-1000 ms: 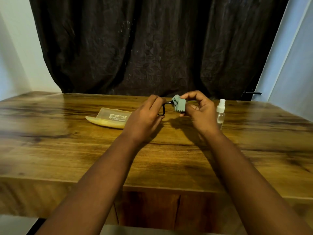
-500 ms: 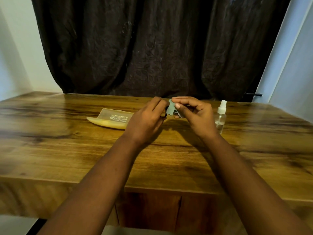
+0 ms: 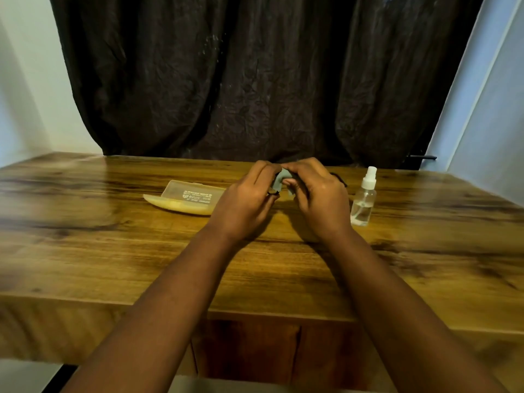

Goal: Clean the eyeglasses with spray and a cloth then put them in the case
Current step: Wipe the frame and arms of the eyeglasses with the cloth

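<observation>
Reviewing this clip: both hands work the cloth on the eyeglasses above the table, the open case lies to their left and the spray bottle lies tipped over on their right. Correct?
Not quite. In the head view the spray bottle stands upright on the table, right of the hands. The rest holds.

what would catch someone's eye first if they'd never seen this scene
Most likely the two hands meeting over the middle of the wooden table: the left hand and right hand work a grey-green cloth on dark-framed eyeglasses, mostly hidden between them. Next, the open yellowish case lying just left of the hands and the clear spray bottle standing upright to their right.
</observation>
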